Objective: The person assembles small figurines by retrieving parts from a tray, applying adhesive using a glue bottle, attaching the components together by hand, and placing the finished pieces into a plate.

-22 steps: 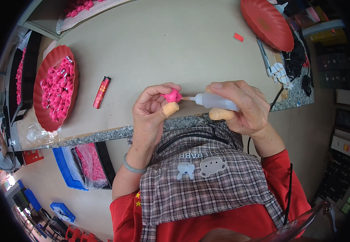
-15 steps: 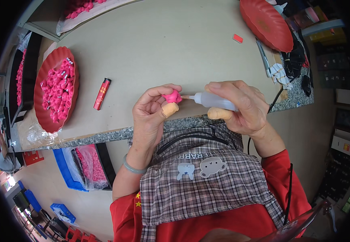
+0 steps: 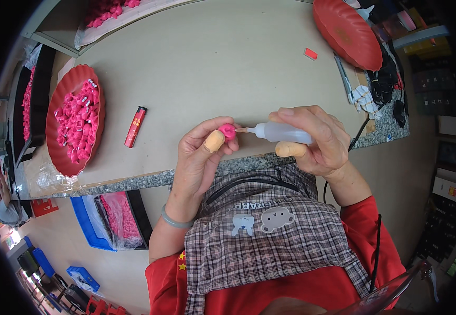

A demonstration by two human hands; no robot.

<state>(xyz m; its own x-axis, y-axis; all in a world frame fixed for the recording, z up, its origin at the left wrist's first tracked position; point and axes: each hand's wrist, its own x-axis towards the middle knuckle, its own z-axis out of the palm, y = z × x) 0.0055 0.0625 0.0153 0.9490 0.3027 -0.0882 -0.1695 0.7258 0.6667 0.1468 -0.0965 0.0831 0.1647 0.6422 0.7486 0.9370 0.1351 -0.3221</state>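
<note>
Left hand (image 3: 199, 157) grip pinched shut on small pink piece (image 3: 227, 131); right hand (image 3: 320, 139) wrapped round squeeze bottle (image 3: 280, 133), nozzle touching piece, above counter (image 3: 212, 68) edge.

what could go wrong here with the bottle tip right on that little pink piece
1. The left hand pinches the small pink piece right where the squeeze bottle in the right hand points its nozzle, so whatever comes out could reach the fingertips.
2. Both hands work at the table edge; a dropped piece would likely land on the checked apron or the floor.
</note>
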